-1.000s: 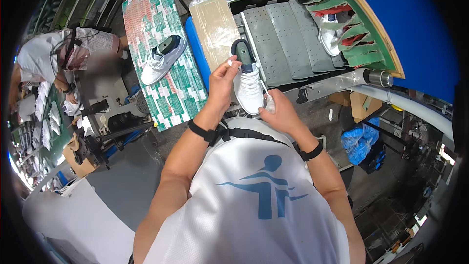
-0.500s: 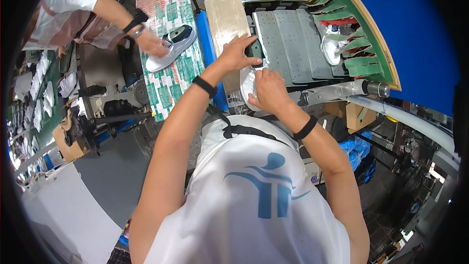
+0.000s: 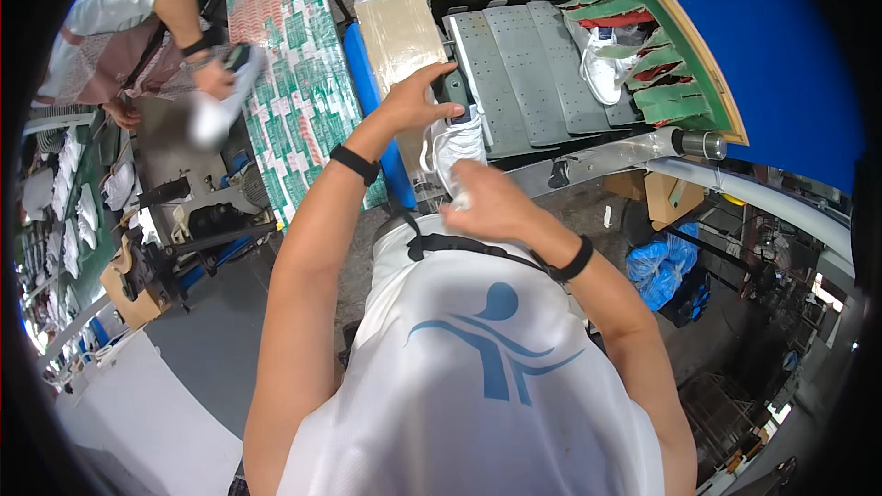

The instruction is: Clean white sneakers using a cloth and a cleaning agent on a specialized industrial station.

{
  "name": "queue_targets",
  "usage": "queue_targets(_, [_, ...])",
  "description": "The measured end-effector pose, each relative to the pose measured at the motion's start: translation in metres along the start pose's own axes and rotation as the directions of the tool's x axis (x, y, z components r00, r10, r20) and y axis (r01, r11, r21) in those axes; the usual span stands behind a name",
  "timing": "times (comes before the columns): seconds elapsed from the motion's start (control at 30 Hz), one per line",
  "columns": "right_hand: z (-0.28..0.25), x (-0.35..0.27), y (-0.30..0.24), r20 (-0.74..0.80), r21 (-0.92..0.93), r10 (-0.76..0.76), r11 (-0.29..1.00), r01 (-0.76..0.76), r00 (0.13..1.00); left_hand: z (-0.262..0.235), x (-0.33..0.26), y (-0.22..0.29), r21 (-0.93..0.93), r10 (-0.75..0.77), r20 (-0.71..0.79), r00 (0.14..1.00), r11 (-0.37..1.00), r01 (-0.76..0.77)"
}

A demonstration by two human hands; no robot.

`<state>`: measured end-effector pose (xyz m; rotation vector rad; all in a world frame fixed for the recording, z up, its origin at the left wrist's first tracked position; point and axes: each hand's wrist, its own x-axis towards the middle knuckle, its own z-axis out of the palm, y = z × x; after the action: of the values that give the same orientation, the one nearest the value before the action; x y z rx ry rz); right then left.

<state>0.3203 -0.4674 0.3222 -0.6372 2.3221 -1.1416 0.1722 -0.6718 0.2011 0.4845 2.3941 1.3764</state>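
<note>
A white lace-up sneaker with a dark green last in its opening sits at the near left end of the conveyor, toe toward me. My left hand is closed about the heel and last, thumb on the near side and fingers on the far side. Over the toe is my right hand, its fingers smeared by motion; whether they grip anything cannot be made out. White laces hang loosely at the sneaker's left side.
Grey perforated conveyor plates lead right to a green flap curtain, where another white sneaker lies. At left, a co-worker's hand holds a blurred white shoe beside a green-and-white wrapped table. A metal rail edges the conveyor.
My right hand has moved down toward me from the sneaker's side to its toe, and the sneaker's laces now show. The co-worker has lifted the other shoe off the wrapped table, leftward.
</note>
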Motion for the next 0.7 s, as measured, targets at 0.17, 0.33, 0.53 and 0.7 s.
queue_targets(0.17, [-0.035,-0.004,0.036,-0.270,-0.256,0.214,0.924,-0.285,0.939,0.025,0.002,0.027,0.054,0.043,-0.178,0.983,0.998,-0.033])
queue_targets(0.33, [-0.042,-0.012,0.054,-0.228,-0.384,0.116,0.902,-0.199,0.967,0.020,-0.003,0.030,-0.004,0.003,-0.194,0.981,1.000,-0.004])
queue_targets(0.53, [-0.057,-0.086,0.014,-0.121,-0.330,0.276,0.895,-0.301,0.953,0.022,0.000,0.028,-0.081,0.035,-0.210,0.977,0.995,-0.053])
queue_targets(0.7, [-0.032,-0.028,0.029,-0.240,-0.246,0.125,0.951,-0.185,0.963,0.023,0.004,0.025,-0.030,0.007,-0.188,0.982,0.999,-0.013])
